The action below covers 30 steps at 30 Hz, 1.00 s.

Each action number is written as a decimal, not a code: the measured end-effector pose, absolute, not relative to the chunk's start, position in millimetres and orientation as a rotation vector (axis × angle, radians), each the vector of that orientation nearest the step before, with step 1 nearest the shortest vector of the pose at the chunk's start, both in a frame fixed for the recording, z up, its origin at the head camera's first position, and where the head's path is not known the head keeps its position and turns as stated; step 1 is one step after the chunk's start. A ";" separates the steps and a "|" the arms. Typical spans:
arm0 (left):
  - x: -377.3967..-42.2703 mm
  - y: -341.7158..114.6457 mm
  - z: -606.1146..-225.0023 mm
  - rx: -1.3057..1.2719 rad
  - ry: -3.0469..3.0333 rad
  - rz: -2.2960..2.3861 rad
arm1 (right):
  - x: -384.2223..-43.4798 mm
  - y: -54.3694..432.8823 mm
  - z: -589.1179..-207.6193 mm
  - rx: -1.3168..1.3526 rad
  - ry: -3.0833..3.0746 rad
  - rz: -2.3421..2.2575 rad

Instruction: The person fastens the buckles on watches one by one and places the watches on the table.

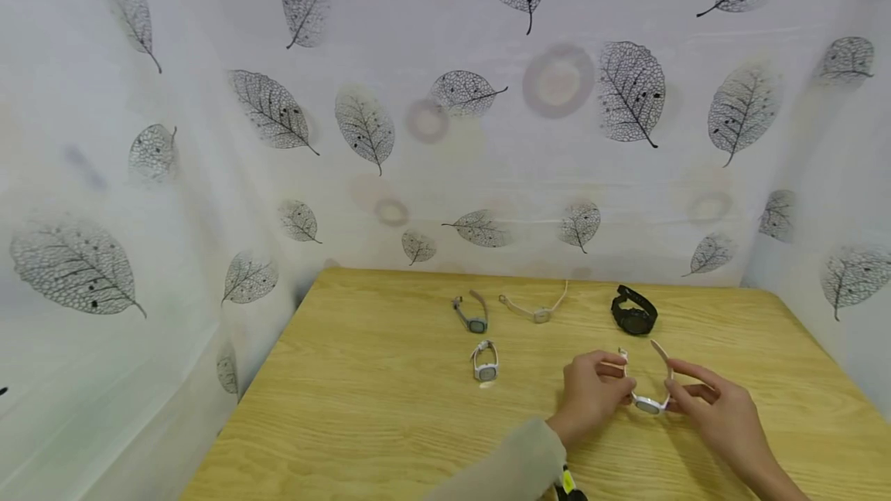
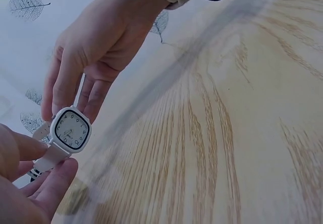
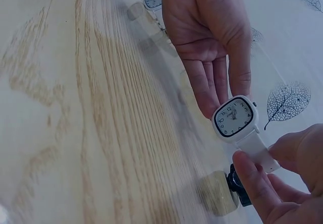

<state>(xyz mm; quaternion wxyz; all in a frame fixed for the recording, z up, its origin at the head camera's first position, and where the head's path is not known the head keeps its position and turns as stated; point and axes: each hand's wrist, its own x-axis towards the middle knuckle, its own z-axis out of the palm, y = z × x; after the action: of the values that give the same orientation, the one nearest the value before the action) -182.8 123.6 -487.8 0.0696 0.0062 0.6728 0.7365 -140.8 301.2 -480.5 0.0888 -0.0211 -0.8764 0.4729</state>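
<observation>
A white wristwatch (image 1: 648,406) with a rounded-square case stands off to the right in the head view, its strap ends pointing up and away. My left hand (image 1: 592,397) pinches the strap on one side. On the other side, my right hand (image 1: 724,417) holds the strap between thumb and fingers. In the left wrist view the watch (image 2: 71,129) shows a white dial with dark numerals and a black ring. Both hands also meet at this watch (image 3: 235,118) in the right wrist view. Fingers hide parts of its strap.
Beyond the hands lies a black watch (image 1: 635,321). A white watch (image 1: 486,372), a grey watch (image 1: 476,325) and a pale-strapped watch (image 1: 542,316) lie farther left on the wooden table (image 1: 362,393). A leaf-print curtain (image 1: 431,168) hangs behind and at both sides.
</observation>
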 end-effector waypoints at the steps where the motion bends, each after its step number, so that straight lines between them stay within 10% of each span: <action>1: -182.7 123.2 -487.8 0.022 2.032 2.213 | -141.1 301.0 -480.8 -0.056 -2.599 1.411; 30: -189.7 101.0 -488.4 0.214 2.155 2.201 | -154.9 289.5 -477.1 0.015 -2.366 1.702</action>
<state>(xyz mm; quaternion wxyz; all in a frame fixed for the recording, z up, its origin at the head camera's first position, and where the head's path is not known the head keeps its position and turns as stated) -189.7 101.0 -488.4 0.0268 0.0692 0.6977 0.7126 -154.9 289.5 -477.1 0.1135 0.0050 -0.8066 0.5801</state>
